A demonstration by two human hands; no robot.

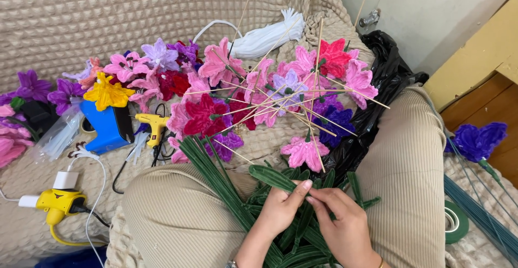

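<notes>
Closest to me, the right hand [345, 222] and the left hand [280, 206] meet over the person's lap, in among a heap of green fuzzy leaves [294, 235]. The left hand's fingers [302, 188] are clamped on the end of one folded green leaf [272, 176], which sticks out up and to the left of the thumb. The right hand's fingers [318, 199] are pinched together right against that same spot, touching the left fingertips; I think they grip the leaf's wire end too, though the pinch itself is too small to see well.

A bundle of straight green stems [213, 176] runs slantwise across the left knee, beside the leaves. The legs wear ribbed beige trousers [410, 160]. Beyond the knees, on a quilted beige cover [108, 20], lies a spread of fuzzy flowers [259, 84] in pink, red and purple on thin wooden sticks, with one yellow flower [108, 93] at the left. Near that are a small yellow glue gun [154, 125], a blue stand [108, 128] and a second yellow glue gun [56, 203] with its cable. A black plastic bag [383, 79] sits under the right-side flowers. Well apart on the right lie a purple flower [477, 141] and a roll of green tape [456, 222].
</notes>
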